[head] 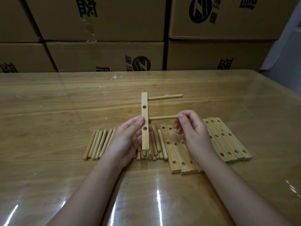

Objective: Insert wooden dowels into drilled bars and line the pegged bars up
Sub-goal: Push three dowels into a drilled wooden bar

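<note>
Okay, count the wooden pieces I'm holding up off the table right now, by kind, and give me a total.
Drilled bar: 1
Dowels pegged into it: 2, upper dowel and lower dowel
Total: 3

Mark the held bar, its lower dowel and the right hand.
held bar (144, 99): head view, face above the upper hole.
lower dowel (162, 117): head view, mid-shaft.
right hand (193, 128): head view, middle of the hand.

I work at a glossy wooden table (48, 98) under clear film, catching light. Printed cardboard boxes (104, 22) stack behind it.
</note>
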`<control>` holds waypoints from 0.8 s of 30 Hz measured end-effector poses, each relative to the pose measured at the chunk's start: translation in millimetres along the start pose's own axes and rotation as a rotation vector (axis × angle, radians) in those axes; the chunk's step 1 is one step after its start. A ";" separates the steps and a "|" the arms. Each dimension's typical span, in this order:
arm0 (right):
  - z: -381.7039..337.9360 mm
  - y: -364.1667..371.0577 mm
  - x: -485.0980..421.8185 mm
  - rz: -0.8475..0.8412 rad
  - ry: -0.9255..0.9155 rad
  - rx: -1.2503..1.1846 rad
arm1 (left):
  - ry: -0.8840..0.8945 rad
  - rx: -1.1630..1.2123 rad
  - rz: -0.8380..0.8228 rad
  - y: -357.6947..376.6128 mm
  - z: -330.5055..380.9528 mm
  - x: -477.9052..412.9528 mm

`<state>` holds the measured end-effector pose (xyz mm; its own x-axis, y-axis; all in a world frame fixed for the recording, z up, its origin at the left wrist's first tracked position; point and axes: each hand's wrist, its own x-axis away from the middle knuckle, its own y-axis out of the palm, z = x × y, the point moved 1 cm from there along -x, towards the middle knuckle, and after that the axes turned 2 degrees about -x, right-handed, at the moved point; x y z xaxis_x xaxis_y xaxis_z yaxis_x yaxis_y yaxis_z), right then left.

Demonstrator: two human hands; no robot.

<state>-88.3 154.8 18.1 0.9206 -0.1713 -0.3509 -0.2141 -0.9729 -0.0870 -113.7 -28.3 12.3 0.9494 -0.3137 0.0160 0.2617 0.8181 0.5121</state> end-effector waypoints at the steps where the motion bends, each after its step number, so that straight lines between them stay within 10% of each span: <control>1: 0.4 -0.1 -0.1 -0.001 -0.009 0.019 | 0.000 0.001 -0.004 -0.5 0.1 -0.2; 24: -1.4 -2.6 -0.5 -0.019 -0.051 0.176 | -0.003 -0.015 0.028 -1.5 0.6 0.7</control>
<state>-87.8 157.3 19.8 0.9084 -0.1411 -0.3937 -0.2552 -0.9328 -0.2545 -113.5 -30.0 12.1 0.9559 -0.2917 0.0329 0.2374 0.8340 0.4981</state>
